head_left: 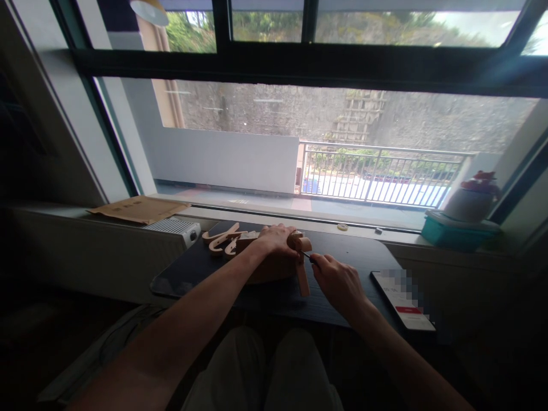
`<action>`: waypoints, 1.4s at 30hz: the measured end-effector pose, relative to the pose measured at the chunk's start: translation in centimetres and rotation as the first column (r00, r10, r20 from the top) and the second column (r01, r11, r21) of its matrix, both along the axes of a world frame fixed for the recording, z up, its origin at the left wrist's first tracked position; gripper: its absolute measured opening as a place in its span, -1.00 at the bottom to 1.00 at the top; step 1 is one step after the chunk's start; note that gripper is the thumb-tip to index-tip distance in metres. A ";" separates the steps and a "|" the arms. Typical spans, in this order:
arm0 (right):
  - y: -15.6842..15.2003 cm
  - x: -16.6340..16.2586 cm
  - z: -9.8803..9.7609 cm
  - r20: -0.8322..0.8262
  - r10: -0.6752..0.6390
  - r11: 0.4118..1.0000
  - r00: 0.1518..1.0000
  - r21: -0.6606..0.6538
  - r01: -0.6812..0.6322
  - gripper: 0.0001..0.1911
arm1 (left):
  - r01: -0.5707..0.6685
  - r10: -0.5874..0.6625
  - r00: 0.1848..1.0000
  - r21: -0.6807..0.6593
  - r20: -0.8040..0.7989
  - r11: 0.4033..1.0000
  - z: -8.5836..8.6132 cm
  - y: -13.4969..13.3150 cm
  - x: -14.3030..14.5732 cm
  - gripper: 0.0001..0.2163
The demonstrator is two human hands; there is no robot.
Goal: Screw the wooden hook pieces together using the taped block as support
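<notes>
Brown, curved-sided workpiece point(274, 273) sits mid-tabletop point(353, 249), between far and near edges; mostly hidden under the left forearm, so can't say exactly what it is. Tan strap point(303, 279) comes off its right end, long axis running roughly near-far, lower end toward the near edge. Tan curled piece point(303, 244) just above it. Key relation: slim dark tool point(306, 256) slants up-left from the right hand point(336, 279), crossing the strap line, tip at or just beside the area under the curl; contact can't be confirmed. So strap and curl lie left of the right fingers and right of the left hand point(276, 240). Both hands close; the tool tip is right in the gap between them. Right fingers pinch the tool's rear end. Left fingers are bent over the workpiece top, bearing on it from above; far-side grip not visible. Outward: hooked tan pieces point(220, 233) near the tabletop's far-left corner, well apart from the tool; phone point(405, 302) by the right edge, beyond the right hand.
</notes>
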State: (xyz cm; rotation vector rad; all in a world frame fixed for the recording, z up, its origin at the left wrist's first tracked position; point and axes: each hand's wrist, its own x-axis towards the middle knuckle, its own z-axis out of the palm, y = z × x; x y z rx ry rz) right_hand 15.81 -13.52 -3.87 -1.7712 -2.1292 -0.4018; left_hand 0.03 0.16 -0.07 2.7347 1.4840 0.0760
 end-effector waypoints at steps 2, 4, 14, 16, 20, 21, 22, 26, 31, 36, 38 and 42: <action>-0.1 -0.2 0.2 -0.066 -0.024 1.000 0.998 -0.019 0.022 -0.67 | -0.005 0.005 1.000 0.002 -0.003 1.000 0.0 0.0 0.0 -0.22; -0.2 -0.3 0.4 -0.086 -0.031 0.999 0.996 -0.036 0.028 -0.66 | -0.009 0.009 1.000 0.002 -0.006 1.000 0.0 0.0 0.0 -0.23; -0.6 0.2 0.9 0.181 0.028 1.000 0.983 -0.004 -0.028 -0.64 | 0.005 -0.005 1.000 0.001 -0.007 1.000 0.1 0.0 -0.1 -0.21; -0.6 0.1 0.7 0.183 0.037 0.999 0.982 0.004 -0.038 -0.65 | 0.007 -0.007 1.000 0.001 -0.007 1.000 0.1 -0.1 -0.1 -0.21; -0.4 0.1 0.4 0.074 0.030 0.999 0.997 -0.021 -0.028 -0.66 | 0.005 -0.005 1.000 0.005 -0.003 1.000 0.0 -0.1 -0.1 -0.22; -0.4 0.1 0.3 0.025 0.021 0.999 0.999 -0.031 -0.020 -0.67 | 0.004 -0.004 1.000 0.007 -0.002 1.000 0.0 -0.1 0.0 -0.22; -0.4 0.2 0.3 -0.027 0.009 0.999 1.000 -0.039 -0.010 -0.68 | 0.003 -0.003 1.000 0.008 -0.001 1.000 -0.1 -0.1 0.0 -0.22; -0.3 0.2 0.2 -0.148 -0.033 0.998 0.988 -0.059 0.025 -0.71 | -0.001 0.001 1.000 0.005 -0.003 1.000 -0.1 0.0 -0.1 -0.23; -0.5 0.0 0.6 -0.031 -0.042 0.998 0.999 -0.051 0.040 -0.66 | 0.004 -0.004 1.000 -0.003 -0.007 1.000 0.1 0.0 -0.1 -0.25; -0.7 0.3 0.6 0.204 0.048 0.999 0.978 -0.001 -0.049 -0.63 | 0.003 -0.003 1.000 -0.009 -0.012 1.000 0.2 -0.1 0.0 -0.26; -0.8 0.3 0.5 0.218 0.066 0.998 0.974 -0.004 -0.067 -0.63 | 0.004 -0.004 1.000 -0.009 -0.013 1.000 0.2 -0.1 0.0 -0.26; -1.1 0.5 0.3 0.008 0.046 0.999 0.999 -0.014 -0.046 -0.72 | 0.009 -0.009 1.000 -0.026 -0.015 1.000 0.3 0.0 -0.1 -0.23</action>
